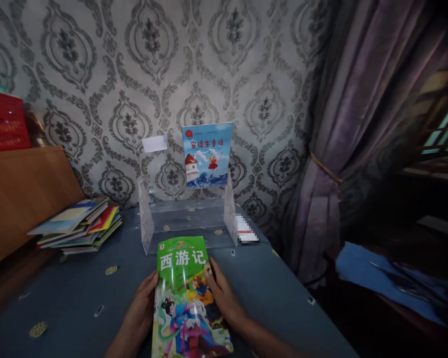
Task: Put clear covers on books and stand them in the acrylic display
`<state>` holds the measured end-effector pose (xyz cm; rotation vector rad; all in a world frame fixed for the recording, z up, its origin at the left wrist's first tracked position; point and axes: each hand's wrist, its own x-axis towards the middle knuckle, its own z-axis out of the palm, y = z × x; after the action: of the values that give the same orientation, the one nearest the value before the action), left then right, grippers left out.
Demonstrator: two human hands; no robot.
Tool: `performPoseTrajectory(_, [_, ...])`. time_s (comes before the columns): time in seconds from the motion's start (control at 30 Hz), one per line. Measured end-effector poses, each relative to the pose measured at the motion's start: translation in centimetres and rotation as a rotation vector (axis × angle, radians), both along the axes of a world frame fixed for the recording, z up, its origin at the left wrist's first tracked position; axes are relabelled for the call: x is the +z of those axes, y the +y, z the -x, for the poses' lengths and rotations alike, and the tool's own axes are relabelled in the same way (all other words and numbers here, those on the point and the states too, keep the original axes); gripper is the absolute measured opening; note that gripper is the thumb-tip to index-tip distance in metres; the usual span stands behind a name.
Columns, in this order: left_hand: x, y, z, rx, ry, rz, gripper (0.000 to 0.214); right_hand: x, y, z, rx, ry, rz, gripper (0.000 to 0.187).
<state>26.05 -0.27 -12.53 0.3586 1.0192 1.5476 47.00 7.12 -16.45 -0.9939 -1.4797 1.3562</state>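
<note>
A green-covered picture book (188, 298) with large white Chinese characters is held upright, tilted back, at the front of the table. My left hand (144, 301) grips its left edge, fingers mostly behind it. On the opposite edge, my right hand (224, 293) has its thumb over the cover. Just beyond the book stands a clear acrylic stepped rack (188, 219). A blue picture book (208, 155) with red characters stands on the rack's upper back part, to the right.
Left of the rack lies an uneven stack of thin books (82, 226), beside a wooden cabinet (26, 194) with a red box (5, 122) on top. A white card (154, 143) shows against the wall. A partly pixelated white item (246, 229) lies right of the rack. Purple curtain (326, 199) hangs at right.
</note>
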Motion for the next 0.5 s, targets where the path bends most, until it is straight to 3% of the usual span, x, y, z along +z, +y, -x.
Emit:
performPoseTrajectory(0.17, [0.7,0.6,0.2,-0.005,0.072,0.010,0.029,2.9,-0.3,0.5,0.159,0.422,0.308,0.055])
performPoseTrajectory(0.3, [1.3,1.3,1.1,-0.091,0.141,0.013,0.037,3.8,0.0,0.6,0.170,0.447,0.439,0.045])
performPoseTrajectory(0.37, [1.7,1.7,2.1,-0.196,0.175,0.032,0.044,3.8,0.4,0.4,0.179,0.445,0.473,0.041])
performPoseTrajectory(0.5, [2.7,3.2,4.3,-0.363,0.322,0.102,0.051,3.6,1.3,-0.1,0.076,0.426,0.479,0.029])
